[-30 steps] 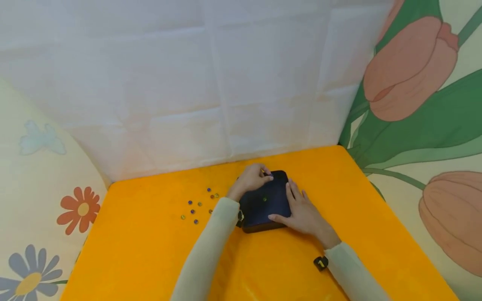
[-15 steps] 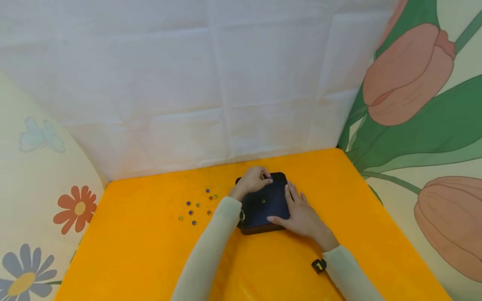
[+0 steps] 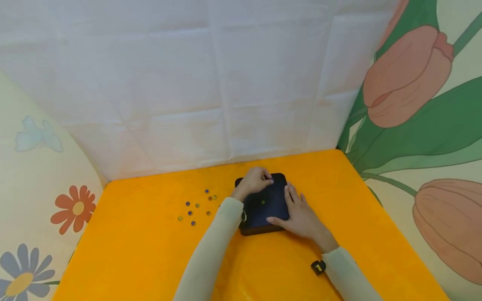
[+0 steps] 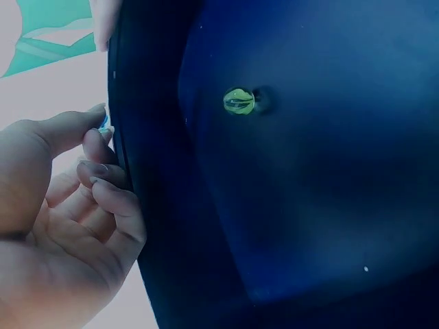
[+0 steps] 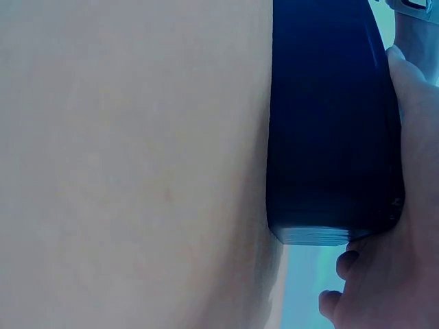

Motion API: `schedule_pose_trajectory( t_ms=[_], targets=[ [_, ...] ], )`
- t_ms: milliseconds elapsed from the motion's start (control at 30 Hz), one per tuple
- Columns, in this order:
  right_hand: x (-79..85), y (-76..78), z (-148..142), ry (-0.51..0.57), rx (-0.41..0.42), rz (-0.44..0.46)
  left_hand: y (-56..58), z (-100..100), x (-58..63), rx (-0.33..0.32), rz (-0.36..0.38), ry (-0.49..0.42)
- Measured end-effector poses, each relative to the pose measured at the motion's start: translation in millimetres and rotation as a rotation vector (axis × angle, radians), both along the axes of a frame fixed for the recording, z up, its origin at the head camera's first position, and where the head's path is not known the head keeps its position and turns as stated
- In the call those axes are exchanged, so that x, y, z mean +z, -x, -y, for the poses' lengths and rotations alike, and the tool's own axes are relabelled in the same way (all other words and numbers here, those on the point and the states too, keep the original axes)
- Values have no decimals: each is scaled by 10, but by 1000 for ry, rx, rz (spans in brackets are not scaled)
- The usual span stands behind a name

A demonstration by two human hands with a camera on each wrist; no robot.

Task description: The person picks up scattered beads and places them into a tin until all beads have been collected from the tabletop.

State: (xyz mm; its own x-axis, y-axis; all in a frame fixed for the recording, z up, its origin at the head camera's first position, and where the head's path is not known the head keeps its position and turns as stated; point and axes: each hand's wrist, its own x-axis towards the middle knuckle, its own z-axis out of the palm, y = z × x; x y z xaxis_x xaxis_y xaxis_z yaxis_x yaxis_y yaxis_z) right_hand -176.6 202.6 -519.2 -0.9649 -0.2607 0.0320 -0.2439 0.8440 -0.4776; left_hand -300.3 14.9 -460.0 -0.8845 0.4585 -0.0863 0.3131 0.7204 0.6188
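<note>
Creased white backdrop (image 3: 158, 79), orange tabletop (image 3: 128, 259), pink tulip print (image 3: 406, 79) at right, flowered cream panel (image 3: 34, 171) at left

Dark navy box (image 3: 260, 219), squarish with rounded corners, lies flat; one clear green-yellow marble (image 4: 238, 101) sits near its middle, and the right hand (image 3: 303, 217) rests along its right side. Over the box's far part, the left hand (image 3: 257, 179) pinches a small bluish piece (image 4: 104, 125), mostly hidden. Blue marbles (image 3: 190, 213), yellowish marbles (image 3: 180, 218) and a couple of amber marbles (image 3: 208, 213) lie loosely scattered left of the box, well apart from its edge.
</note>
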Motion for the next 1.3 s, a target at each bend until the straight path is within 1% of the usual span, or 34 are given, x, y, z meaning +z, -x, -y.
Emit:
schedule_pose_trajectory(
  t_ms=[133,300,500,633,767,867,967,1133,1300],
  targets=[
    [-19,10,10,-3,-7,5,14,11,-15,1,11,5],
    [-29,28,18,-13,-12,17,31,38,0,5,23,-10],
    [-32,60,48,-21,-19,12,67,103,38,-16,-5,-26],
    [-31,75,67,-26,-22,4,72,143,62,-42,-30,-20],
    [-39,91,90,-31,-27,4,66,184,96,-88,-52,-14],
    [-38,95,100,-34,-31,9,28,226,149,-112,-61,-18],
    [-34,94,105,-31,-32,8,-19,283,206,-115,-60,-30],
    [-33,93,116,-30,-34,7,-76,424,257,-95,-59,-43],
    [-44,94,122,-31,-43,16,-190,628,254,-69,-47,-69]
  ],
)
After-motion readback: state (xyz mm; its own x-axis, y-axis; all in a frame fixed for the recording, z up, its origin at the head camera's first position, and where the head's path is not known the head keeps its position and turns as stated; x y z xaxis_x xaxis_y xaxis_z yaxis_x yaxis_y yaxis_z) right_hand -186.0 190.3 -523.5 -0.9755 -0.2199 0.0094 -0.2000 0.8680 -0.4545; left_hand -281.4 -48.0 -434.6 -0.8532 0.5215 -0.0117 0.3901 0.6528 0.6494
